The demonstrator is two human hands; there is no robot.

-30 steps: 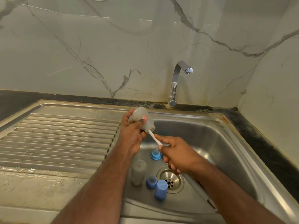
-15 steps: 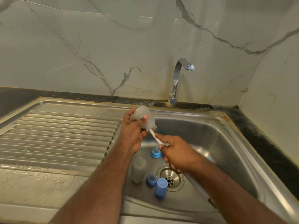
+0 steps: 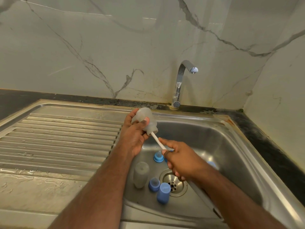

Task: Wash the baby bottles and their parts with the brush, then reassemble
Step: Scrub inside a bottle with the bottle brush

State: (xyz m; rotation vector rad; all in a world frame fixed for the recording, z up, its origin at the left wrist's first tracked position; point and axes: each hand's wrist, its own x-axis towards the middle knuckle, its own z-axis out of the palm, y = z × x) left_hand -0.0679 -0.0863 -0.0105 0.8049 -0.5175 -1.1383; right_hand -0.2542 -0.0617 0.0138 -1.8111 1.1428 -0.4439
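My left hand (image 3: 133, 136) grips a cloudy baby bottle (image 3: 146, 119) over the sink's left rim, mouth pointing down and right. My right hand (image 3: 178, 161) pinches the white handle of the brush (image 3: 157, 141), whose head is hidden inside that bottle. On the sink floor a second cloudy bottle (image 3: 140, 174) lies beside the drain. A blue nipple ring (image 3: 158, 157) sits under my right hand. A blue collar (image 3: 154, 184) and a blue cap (image 3: 163, 193) stand by the drain.
The steel sink basin (image 3: 222, 146) has a drain (image 3: 174, 182) at its middle. A ribbed, wet drainboard (image 3: 57, 138) lies to the left. The chrome tap (image 3: 180, 83) stands behind, not running. Another blue part (image 3: 212, 164) peeks out past my right wrist.
The brush handle shows a little longer outside the bottle than before. Both hands stay in nearly the same place; the camera has tilted slightly.
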